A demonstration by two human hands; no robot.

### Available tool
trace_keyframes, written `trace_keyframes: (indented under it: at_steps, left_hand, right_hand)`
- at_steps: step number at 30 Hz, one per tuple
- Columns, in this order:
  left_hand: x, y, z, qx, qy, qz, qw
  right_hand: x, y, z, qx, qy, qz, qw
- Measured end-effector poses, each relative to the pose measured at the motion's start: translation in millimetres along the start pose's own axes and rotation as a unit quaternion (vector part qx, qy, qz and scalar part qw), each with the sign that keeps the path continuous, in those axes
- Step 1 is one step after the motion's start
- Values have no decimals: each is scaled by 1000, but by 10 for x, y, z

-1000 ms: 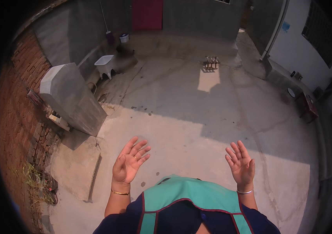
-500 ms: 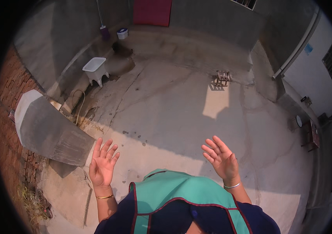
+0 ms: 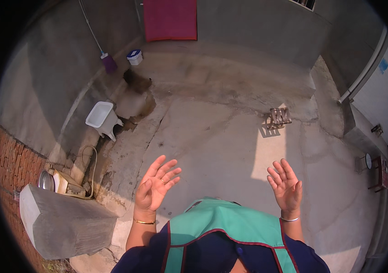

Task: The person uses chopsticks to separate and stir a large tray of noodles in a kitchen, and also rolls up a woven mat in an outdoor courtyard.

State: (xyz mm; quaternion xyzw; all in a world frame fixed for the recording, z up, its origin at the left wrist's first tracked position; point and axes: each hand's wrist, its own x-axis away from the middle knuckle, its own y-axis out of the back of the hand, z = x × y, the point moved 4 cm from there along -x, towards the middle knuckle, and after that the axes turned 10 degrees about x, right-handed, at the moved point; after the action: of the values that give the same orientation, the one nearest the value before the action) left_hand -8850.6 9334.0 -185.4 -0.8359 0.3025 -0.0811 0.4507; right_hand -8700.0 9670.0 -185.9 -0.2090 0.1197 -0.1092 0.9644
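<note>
Both of my hands are raised in front of me, palms turned up and facing inward, with nothing in them. My left hand [image 3: 156, 184] has its fingers stretched and a little apart; a ring and a gold bangle [image 3: 144, 222] are on that side. My right hand [image 3: 286, 186] is likewise spread, above a silver bangle [image 3: 289, 219]. Between the two forearms bulges the green apron [image 3: 223, 217] with dark red edging, worn over dark blue clothing. Neither hand touches any object.
A grey concrete block [image 3: 71, 223] stands near left, with a metal basin [image 3: 46, 180] behind it. Farther off are a white tub on legs [image 3: 99, 116], a hose [image 3: 94, 168], a purple broom [image 3: 109, 63], a lidded bucket [image 3: 134, 57] and a small stool [image 3: 280, 116].
The view has tilted up and shifted left, so the yard's things sit lower. My left hand has moved inward and turned, its fingers now slanting right. Both hands stay spread.
</note>
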Motion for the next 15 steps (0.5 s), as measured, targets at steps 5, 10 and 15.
trace_keyframes:
  at_steps: [5, 10, 15]
  left_hand:
    - [-1089, 648, -646, -32, -136, -52, 989]
    - [-2177, 1768, -971, -34, -194, -171, 965]
    - [-4407, 2379, -1657, -40, -193, -135, 971]
  right_hand:
    - [-2415, -234, -240, 17, -44, 169, 984]
    - [-4314, -304, -895, -19, -38, 204, 978]
    - [-6014, -123, -1388, -5, -82, 155, 985]
